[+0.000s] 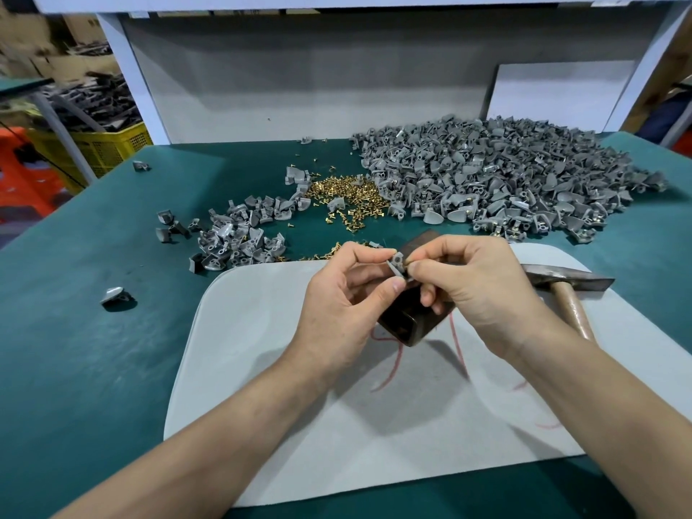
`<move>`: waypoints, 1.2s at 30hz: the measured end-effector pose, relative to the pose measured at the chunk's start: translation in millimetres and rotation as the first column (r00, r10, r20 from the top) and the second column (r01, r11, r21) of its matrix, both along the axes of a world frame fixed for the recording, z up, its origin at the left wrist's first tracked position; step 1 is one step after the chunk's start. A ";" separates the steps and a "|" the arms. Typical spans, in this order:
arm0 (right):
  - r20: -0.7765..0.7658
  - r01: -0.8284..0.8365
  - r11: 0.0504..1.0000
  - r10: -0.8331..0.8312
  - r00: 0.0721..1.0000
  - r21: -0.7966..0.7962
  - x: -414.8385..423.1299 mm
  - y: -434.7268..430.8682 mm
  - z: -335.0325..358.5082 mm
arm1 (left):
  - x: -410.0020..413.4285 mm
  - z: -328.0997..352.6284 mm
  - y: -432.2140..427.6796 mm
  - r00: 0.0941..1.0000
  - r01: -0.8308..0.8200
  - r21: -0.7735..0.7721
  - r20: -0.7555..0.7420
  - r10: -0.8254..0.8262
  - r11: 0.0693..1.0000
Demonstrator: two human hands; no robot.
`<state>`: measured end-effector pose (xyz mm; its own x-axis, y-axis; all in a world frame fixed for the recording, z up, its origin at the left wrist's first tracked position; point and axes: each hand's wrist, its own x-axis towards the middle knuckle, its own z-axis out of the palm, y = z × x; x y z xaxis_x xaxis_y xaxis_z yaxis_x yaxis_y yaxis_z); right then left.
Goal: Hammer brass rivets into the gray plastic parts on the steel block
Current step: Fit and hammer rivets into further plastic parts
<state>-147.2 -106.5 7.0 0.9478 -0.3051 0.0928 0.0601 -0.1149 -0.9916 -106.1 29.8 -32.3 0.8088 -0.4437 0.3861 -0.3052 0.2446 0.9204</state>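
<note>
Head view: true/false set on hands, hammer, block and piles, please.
1. The left hand and the right hand both pinch one gray plastic part. True.
2. The right hand grips the hammer. False: the hammer lies unheld on the gray mat, to the right of the right hand.
3. The larger pile of gray parts lies right of the brass rivets. True.
4. The steel block sits on the bare green tabletop. False: it sits on the gray mat, below the hands.
</note>
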 end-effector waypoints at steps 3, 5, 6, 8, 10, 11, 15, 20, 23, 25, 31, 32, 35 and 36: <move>-0.006 -0.006 1.000 0.006 1.000 0.006 0.0 -0.1 0.9 | 0.3 0.1 0.1 1.000 0.004 0.000 -0.006 -0.004 1.000; -0.007 -0.007 1.000 0.007 1.000 0.007 -0.2 0.0 0.9 | 0.8 0.0 0.4 1.000 0.005 0.003 -0.005 -0.005 1.000; -0.006 -0.007 1.000 0.007 1.000 0.004 -0.4 0.0 0.8 | 0.8 -0.3 0.5 1.000 0.006 0.003 -0.007 -0.006 1.000; -0.002 -0.008 1.000 0.008 1.000 0.001 -0.6 0.2 0.5 | 0.9 -0.3 0.6 1.000 0.009 0.003 -0.014 -0.009 1.000; 0.003 -0.010 1.000 0.010 1.000 -0.003 -0.6 0.3 0.0 | 0.9 -0.4 0.6 1.000 0.009 0.005 -0.020 -0.009 1.000; 0.005 -0.010 1.000 0.010 1.000 -0.005 -0.4 0.6 -0.2 | 0.9 -0.6 0.7 1.000 0.009 0.004 -0.025 -0.009 1.000; 0.001 -0.015 1.000 0.015 1.000 -0.016 0.2 0.8 -0.5 | 1.1 -1.1 0.9 0.999 0.014 -0.007 -0.041 -0.014 1.000; -0.025 -0.045 0.999 0.044 0.999 -0.023 1.2 -1.3 2.0 | 1.3 -1.4 0.9 0.999 0.022 -0.008 -0.047 -0.023 1.000; -0.024 -0.049 0.999 0.048 0.999 -0.010 0.8 -0.7 1.9 | 1.5 -1.3 1.2 0.999 0.015 -0.008 -0.047 -0.016 1.000; -0.022 -0.053 0.998 0.054 0.998 0.026 0.3 -0.5 1.5 | 1.1 -1.2 1.6 0.999 0.004 -0.015 -0.045 -0.005 1.000; -0.026 -0.076 0.946 0.088 0.996 0.314 1.1 -5.3 2.8 | 0.5 -0.1 1.0 0.998 -0.007 -0.055 -0.069 0.003 0.998; -0.022 -0.076 0.940 0.088 0.996 0.331 1.4 -5.6 2.7 | 0.9 0.1 0.9 0.996 -0.006 -0.068 -0.084 0.000 0.998; -0.019 -0.078 0.942 0.089 0.996 0.326 0.8 -4.9 2.5 | 0.8 0.8 0.8 0.993 0.001 -0.091 -0.116 -0.012 0.996; -0.021 -0.077 0.946 0.088 0.996 0.314 0.4 -4.6 2.3 | 0.8 0.8 0.9 0.992 0.004 -0.098 -0.123 -0.016 0.995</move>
<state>-146.8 -111.1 9.3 0.9719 -0.2339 -0.0276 0.0216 0.2055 -0.9784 -105.3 30.7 -31.5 0.8486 -0.4170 0.3256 -0.1880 0.3375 0.9223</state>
